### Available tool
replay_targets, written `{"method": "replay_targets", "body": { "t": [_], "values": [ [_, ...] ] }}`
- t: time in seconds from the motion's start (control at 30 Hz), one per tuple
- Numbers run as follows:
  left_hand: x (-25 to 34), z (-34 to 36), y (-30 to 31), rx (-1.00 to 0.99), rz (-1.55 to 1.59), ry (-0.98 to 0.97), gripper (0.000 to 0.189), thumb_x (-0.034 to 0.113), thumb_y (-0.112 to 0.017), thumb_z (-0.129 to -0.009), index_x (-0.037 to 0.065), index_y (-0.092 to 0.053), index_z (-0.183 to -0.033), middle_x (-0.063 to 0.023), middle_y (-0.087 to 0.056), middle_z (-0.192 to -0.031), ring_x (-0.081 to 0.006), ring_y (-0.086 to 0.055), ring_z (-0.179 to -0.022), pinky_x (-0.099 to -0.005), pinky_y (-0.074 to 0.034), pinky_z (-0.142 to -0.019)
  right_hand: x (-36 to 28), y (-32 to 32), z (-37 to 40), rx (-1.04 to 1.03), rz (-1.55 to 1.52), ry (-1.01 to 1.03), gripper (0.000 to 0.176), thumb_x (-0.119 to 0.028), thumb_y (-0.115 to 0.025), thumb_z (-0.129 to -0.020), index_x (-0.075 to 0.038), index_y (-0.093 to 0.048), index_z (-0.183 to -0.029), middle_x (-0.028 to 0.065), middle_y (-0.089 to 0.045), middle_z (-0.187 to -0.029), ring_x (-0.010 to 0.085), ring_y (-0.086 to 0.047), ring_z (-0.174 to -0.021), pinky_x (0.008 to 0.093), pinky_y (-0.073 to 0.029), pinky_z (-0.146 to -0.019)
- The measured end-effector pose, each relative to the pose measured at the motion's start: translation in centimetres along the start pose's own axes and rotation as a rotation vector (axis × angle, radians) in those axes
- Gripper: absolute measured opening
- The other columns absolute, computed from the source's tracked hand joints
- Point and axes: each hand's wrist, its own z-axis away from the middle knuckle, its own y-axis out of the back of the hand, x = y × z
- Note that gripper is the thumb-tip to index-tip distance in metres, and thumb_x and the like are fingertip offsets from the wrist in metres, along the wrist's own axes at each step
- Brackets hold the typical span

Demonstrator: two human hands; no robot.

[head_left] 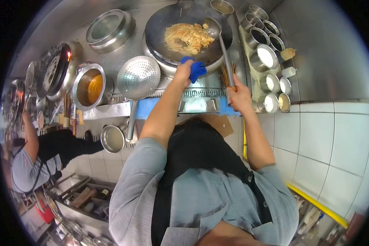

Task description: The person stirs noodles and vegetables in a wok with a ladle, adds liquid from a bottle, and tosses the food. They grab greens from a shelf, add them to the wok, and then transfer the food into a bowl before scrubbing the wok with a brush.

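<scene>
The left grip (184,73) is closed around a bunched blue cloth (197,70) at the wok's near rim; whether the cloth covers a handle there cannot be told. The right grip (239,95) is wrapped around the long handle of a metal ladle (225,53), whose bowl rests inside the wok (156,35), at the right edge of the noodles (186,39). The noodles lie heaped in the middle of the wok. Just beside the ladle's handle stands a bundle of thin brown sticks (224,76).

Left of the wok, a perforated skimmer (139,78) points its handle toward the person, next to a steel pot (78,90) of orange liquid. Behind these, a wide metal vessel (129,33) sits on the steel bench (104,60). Right of the wok, metal containers stand clustered, one large and filled with something white (267,56). Farther left, a co-worker (26,166) in grey and black reaches toward another wok (52,71).
</scene>
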Motion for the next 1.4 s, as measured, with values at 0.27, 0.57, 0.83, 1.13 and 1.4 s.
{"method": "replay_targets", "body": {
  "t": [0.27,0.57,0.83,1.13,1.4],
  "values": [
    [-0.8,8.9,-0.5,0.093,0.306,-0.053,0.033,0.031,-0.058,-0.104,0.006,-0.059,-0.126,-0.0113,-0.070,-0.112,-0.0270,-0.070,-0.103,-0.0418,-0.058,-0.091,2.9,4.4,-4.9,-0.084,0.124,0.110,0.069,-0.012,-0.065,-0.093,-0.010,-0.039,-0.157,0.0023,-0.058,-0.067,0.0121,-0.052,-0.049,0.0306,-0.045,-0.047],
    [-7.1,17.6,0.6,0.447,0.175,-0.005,0.035,0.031,-0.064,-0.100,0.005,-0.062,-0.123,-0.0090,-0.070,-0.108,-0.0212,-0.068,-0.093,-0.0366,-0.055,-0.082,0.9,6.7,-10.8,-0.300,0.000,0.175,0.068,-0.011,-0.064,-0.093,-0.012,-0.040,-0.157,0.0016,-0.058,-0.067,0.0128,-0.055,-0.053,0.0308,-0.047,-0.052],
    [-7.3,20.0,0.3,0.363,0.290,-0.087,0.045,0.031,-0.065,-0.099,0.001,-0.055,-0.131,-0.0135,-0.069,-0.109,-0.0311,-0.069,-0.100,-0.0440,-0.056,-0.088,-0.5,5.8,-19.4,-0.347,0.401,0.412,0.069,-0.008,-0.063,-0.091,-0.025,-0.044,-0.155,0.0066,-0.064,-0.077,0.0135,-0.058,-0.062,0.0311,-0.049,-0.059],
    [-8.7,22.2,4.6,0.342,0.303,-0.114,0.049,0.029,-0.070,-0.096,0.002,-0.054,-0.134,-0.0137,-0.068,-0.114,-0.0298,-0.068,-0.102,-0.0464,-0.056,-0.088,-1.2,6.2,-15.1,-0.203,0.369,0.366,0.069,-0.010,-0.063,-0.090,-0.032,-0.046,-0.154,0.0078,-0.058,-0.074,0.0159,-0.055,-0.064,0.0319,-0.050,-0.066],
    [-4.6,25.9,6.9,0.201,0.358,-0.186,0.054,0.023,-0.070,-0.096,-0.003,-0.050,-0.138,-0.0171,-0.065,-0.125,-0.0315,-0.064,-0.117,-0.0480,-0.050,-0.105,-0.2,7.3,-13.5,-0.331,0.623,0.482,0.069,-0.010,-0.064,-0.089,-0.023,-0.046,-0.155,0.0056,-0.056,-0.067,0.0143,-0.054,-0.053,0.0324,-0.048,-0.057]
  ]
}}
